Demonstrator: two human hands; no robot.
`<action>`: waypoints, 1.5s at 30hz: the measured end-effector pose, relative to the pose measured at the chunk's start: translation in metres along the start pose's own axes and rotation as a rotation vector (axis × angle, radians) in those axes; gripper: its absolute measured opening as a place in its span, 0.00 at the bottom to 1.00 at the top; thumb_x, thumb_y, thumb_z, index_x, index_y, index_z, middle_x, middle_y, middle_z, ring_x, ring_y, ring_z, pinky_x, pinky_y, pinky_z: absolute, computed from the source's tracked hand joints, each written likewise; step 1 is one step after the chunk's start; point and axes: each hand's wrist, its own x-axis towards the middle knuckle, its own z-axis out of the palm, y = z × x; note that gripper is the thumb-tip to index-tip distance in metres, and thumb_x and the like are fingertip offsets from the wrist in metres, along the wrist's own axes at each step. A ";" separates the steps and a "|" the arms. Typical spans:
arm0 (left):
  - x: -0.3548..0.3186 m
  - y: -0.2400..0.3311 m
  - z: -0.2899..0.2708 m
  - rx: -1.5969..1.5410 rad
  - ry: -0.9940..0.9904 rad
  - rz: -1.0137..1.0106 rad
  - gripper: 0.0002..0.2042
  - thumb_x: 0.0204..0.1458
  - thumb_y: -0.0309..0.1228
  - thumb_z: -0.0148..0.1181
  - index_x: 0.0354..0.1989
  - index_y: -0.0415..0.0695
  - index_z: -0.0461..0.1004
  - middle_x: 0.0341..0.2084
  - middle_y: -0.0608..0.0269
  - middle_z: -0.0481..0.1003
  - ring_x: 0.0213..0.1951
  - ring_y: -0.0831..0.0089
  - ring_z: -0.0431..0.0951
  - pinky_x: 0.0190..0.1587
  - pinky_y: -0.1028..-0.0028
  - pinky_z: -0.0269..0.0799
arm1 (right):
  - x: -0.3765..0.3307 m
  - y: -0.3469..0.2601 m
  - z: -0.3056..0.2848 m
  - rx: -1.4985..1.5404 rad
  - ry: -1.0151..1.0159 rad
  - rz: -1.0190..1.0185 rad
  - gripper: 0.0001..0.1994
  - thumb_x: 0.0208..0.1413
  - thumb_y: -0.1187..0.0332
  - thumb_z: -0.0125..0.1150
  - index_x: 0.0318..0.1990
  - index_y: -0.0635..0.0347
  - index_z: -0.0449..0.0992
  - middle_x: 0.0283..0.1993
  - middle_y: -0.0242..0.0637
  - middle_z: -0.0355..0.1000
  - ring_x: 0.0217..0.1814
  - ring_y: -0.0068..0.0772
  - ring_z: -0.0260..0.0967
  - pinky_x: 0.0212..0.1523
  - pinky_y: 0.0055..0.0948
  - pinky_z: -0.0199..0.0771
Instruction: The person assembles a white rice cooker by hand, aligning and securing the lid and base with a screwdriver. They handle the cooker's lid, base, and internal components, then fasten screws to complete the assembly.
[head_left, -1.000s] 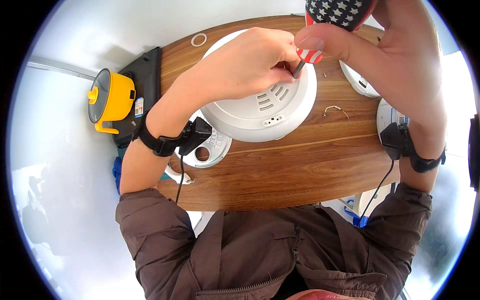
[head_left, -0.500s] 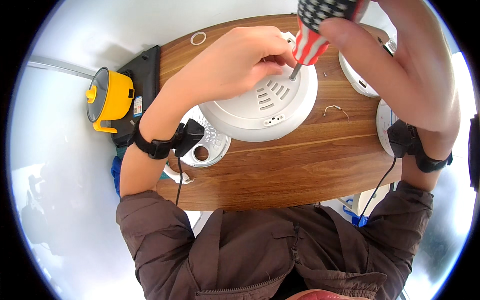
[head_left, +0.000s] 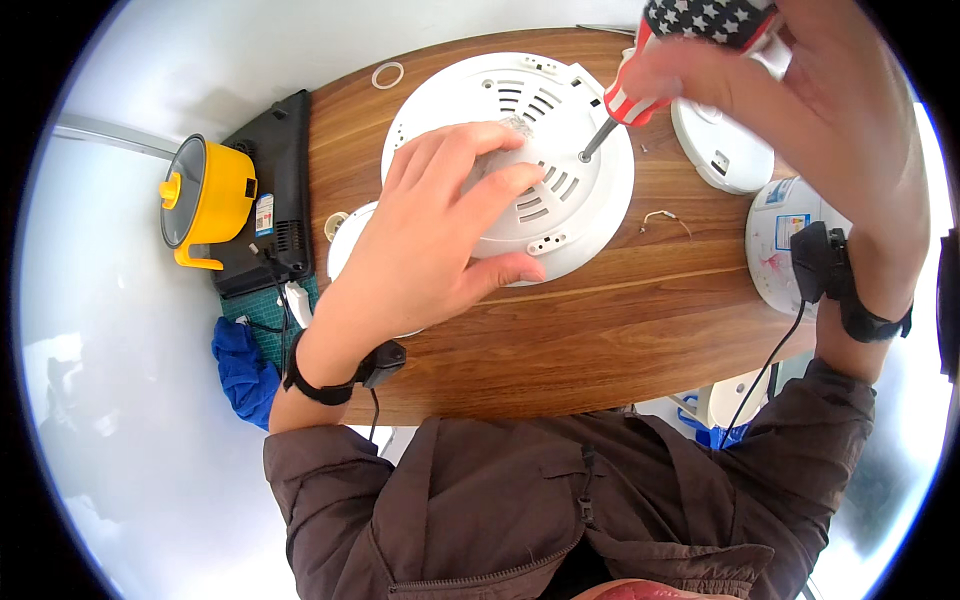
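Note:
A round white appliance base (head_left: 430, 95) with slotted vents lies on the wooden table, underside up. In my right hand (head_left: 740, 95) is a screwdriver (head_left: 640, 85) whose red, white and black handle bears stars and stripes. Its shaft leans to the right, with the tip at a small hole near the base's right edge. My left hand (head_left: 425, 215) is open over the lower left of the base, fingers spread and thumb apart. It hides part of the vents; whether the fingertips touch the base I cannot tell.
Right of the base are a white round part (head_left: 720, 150), a white container (head_left: 780, 235) and a thin short wire (head_left: 665, 216). A white ring (head_left: 387, 75) lies at the back left. Further left, a yellow pot (head_left: 215, 195) stands on a black flat device (head_left: 285, 160), near a blue cloth (head_left: 243, 370).
My left hand has left the screwdriver's tip, moving left and toward me, and its fingers have spread. The screwdriver's handle has tipped right while its tip stays at the same hole.

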 end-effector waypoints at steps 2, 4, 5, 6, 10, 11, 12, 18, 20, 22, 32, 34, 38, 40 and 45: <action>-0.001 0.001 0.005 0.027 0.030 0.010 0.31 0.48 0.54 0.69 0.57 0.48 0.76 0.59 0.57 0.70 0.59 0.51 0.70 0.62 0.54 0.64 | 0.001 0.000 -0.002 0.001 -0.013 0.004 0.19 0.53 0.74 0.69 0.53 0.66 0.77 0.45 0.42 0.76 0.50 0.37 0.77 0.50 0.31 0.80; -0.001 0.001 0.008 0.052 0.050 0.021 0.31 0.50 0.54 0.69 0.58 0.48 0.75 0.59 0.56 0.70 0.59 0.51 0.70 0.62 0.54 0.64 | 0.002 -0.001 -0.005 0.000 -0.025 0.005 0.19 0.53 0.74 0.68 0.53 0.67 0.76 0.45 0.42 0.76 0.50 0.37 0.77 0.50 0.31 0.80; -0.001 0.001 0.009 0.061 0.053 0.023 0.30 0.50 0.54 0.68 0.58 0.48 0.75 0.59 0.56 0.70 0.59 0.51 0.70 0.62 0.54 0.64 | 0.002 -0.002 -0.006 0.001 -0.025 0.008 0.19 0.53 0.74 0.68 0.53 0.67 0.76 0.45 0.42 0.76 0.50 0.37 0.77 0.50 0.31 0.80; -0.001 0.001 0.010 0.070 0.056 0.025 0.30 0.51 0.53 0.68 0.58 0.48 0.75 0.59 0.56 0.70 0.59 0.52 0.70 0.61 0.54 0.64 | 0.002 -0.002 -0.007 0.000 -0.029 0.009 0.19 0.54 0.74 0.68 0.53 0.67 0.76 0.45 0.42 0.76 0.50 0.37 0.77 0.50 0.31 0.80; -0.002 0.000 0.013 0.086 0.089 0.030 0.28 0.52 0.53 0.67 0.57 0.48 0.75 0.58 0.56 0.71 0.58 0.52 0.71 0.61 0.54 0.64 | 0.004 -0.006 -0.013 -0.004 -0.050 0.014 0.19 0.54 0.73 0.67 0.54 0.67 0.76 0.44 0.42 0.76 0.50 0.37 0.77 0.51 0.31 0.80; -0.003 0.000 0.013 0.090 0.093 0.033 0.28 0.53 0.53 0.66 0.56 0.48 0.75 0.58 0.56 0.71 0.58 0.52 0.71 0.61 0.54 0.64 | 0.005 -0.007 -0.013 0.001 -0.054 0.016 0.19 0.55 0.73 0.67 0.54 0.67 0.76 0.44 0.42 0.76 0.50 0.37 0.77 0.51 0.31 0.80; -0.002 -0.001 0.014 0.093 0.097 0.036 0.28 0.53 0.54 0.66 0.56 0.48 0.75 0.58 0.56 0.71 0.58 0.52 0.71 0.61 0.54 0.64 | 0.005 -0.008 -0.014 0.001 -0.054 0.014 0.19 0.55 0.73 0.67 0.54 0.67 0.76 0.44 0.42 0.76 0.50 0.37 0.77 0.51 0.31 0.80; -0.003 -0.001 0.014 0.084 0.109 0.037 0.27 0.53 0.53 0.66 0.56 0.47 0.75 0.57 0.56 0.71 0.57 0.52 0.71 0.61 0.54 0.64 | 0.010 -0.010 -0.018 0.009 -0.082 0.019 0.19 0.56 0.72 0.66 0.54 0.67 0.75 0.44 0.42 0.76 0.50 0.37 0.77 0.51 0.31 0.80; -0.003 -0.001 0.015 0.079 0.112 0.041 0.27 0.53 0.53 0.66 0.55 0.47 0.76 0.57 0.56 0.71 0.58 0.52 0.71 0.61 0.54 0.63 | 0.010 -0.012 -0.020 0.013 -0.087 0.023 0.18 0.57 0.72 0.66 0.54 0.67 0.75 0.44 0.42 0.76 0.50 0.37 0.77 0.52 0.31 0.80; -0.003 -0.002 0.015 0.081 0.106 0.043 0.27 0.53 0.53 0.66 0.55 0.47 0.76 0.57 0.56 0.71 0.58 0.52 0.71 0.61 0.54 0.63 | 0.011 -0.013 -0.022 0.014 -0.093 0.027 0.18 0.57 0.72 0.66 0.55 0.67 0.75 0.44 0.42 0.76 0.50 0.37 0.77 0.52 0.32 0.80; -0.004 -0.001 0.015 0.085 0.105 0.035 0.27 0.53 0.52 0.65 0.56 0.47 0.76 0.58 0.56 0.71 0.58 0.52 0.70 0.62 0.54 0.62 | 0.010 -0.016 -0.025 0.018 -0.107 0.035 0.18 0.59 0.70 0.64 0.55 0.68 0.73 0.43 0.42 0.77 0.50 0.37 0.78 0.53 0.32 0.80; -0.004 -0.001 0.015 0.085 0.101 0.035 0.27 0.53 0.52 0.65 0.56 0.47 0.76 0.58 0.56 0.71 0.58 0.52 0.70 0.62 0.54 0.62 | 0.010 -0.016 -0.026 0.017 -0.108 0.037 0.18 0.59 0.70 0.64 0.55 0.68 0.73 0.43 0.42 0.77 0.50 0.37 0.78 0.53 0.32 0.80; -0.006 -0.001 0.015 0.095 0.106 0.022 0.27 0.53 0.51 0.66 0.55 0.47 0.76 0.58 0.57 0.71 0.58 0.52 0.70 0.62 0.54 0.62 | 0.013 -0.013 -0.022 0.027 -0.104 0.012 0.18 0.60 0.70 0.63 0.56 0.68 0.73 0.43 0.42 0.77 0.50 0.37 0.78 0.53 0.32 0.80; -0.005 0.000 0.015 0.090 0.099 0.021 0.26 0.53 0.51 0.66 0.55 0.48 0.76 0.58 0.57 0.71 0.58 0.53 0.70 0.62 0.54 0.63 | 0.012 -0.015 -0.022 0.024 -0.102 0.013 0.18 0.61 0.69 0.63 0.56 0.68 0.73 0.43 0.42 0.77 0.50 0.37 0.78 0.53 0.33 0.80; -0.003 0.000 0.016 0.075 0.112 0.027 0.25 0.52 0.50 0.66 0.55 0.49 0.76 0.57 0.58 0.71 0.58 0.53 0.70 0.61 0.55 0.63 | 0.010 -0.019 -0.025 0.021 -0.101 0.030 0.18 0.62 0.69 0.62 0.56 0.68 0.72 0.42 0.42 0.77 0.50 0.37 0.78 0.54 0.33 0.80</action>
